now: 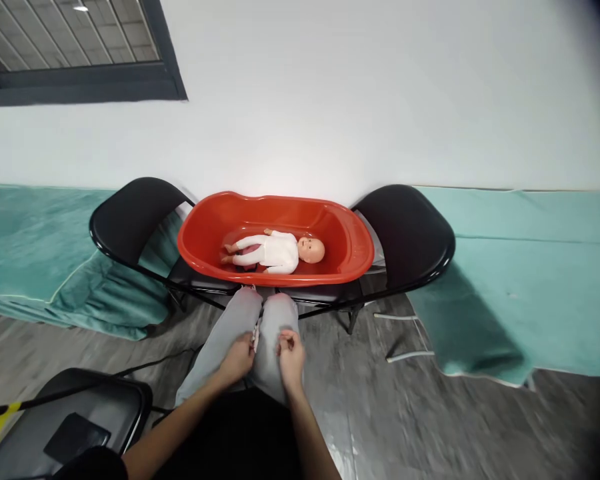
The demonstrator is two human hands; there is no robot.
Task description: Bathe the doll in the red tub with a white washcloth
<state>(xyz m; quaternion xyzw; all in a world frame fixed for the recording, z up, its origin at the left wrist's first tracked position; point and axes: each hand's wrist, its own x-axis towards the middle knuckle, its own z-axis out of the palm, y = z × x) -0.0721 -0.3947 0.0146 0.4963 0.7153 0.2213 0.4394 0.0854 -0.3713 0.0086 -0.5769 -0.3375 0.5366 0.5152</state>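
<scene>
My left hand (239, 358) rests on my left thigh with its fingers curled. At its fingertips is a small whitish strip (255, 337), too blurred to name. Over my right thigh, my right hand (291, 355) has its thumb and fingers drawn together, and nothing shows in them. In front of my knees stands a red-orange baby bathtub (363, 250). A baby doll (280, 252) in white clothing lies on its back inside, head to the right and bare feet to the left. Neither hand touches the tub or the doll.
Two black folding chairs (415, 230) bear the tub against a white wall (370, 100). Green-covered beds (555, 287) flank them. A chair (100, 413) with a dark flat object (76, 438) is at lower left, near a black cable (155, 361). A barred window (70, 37) is upper left.
</scene>
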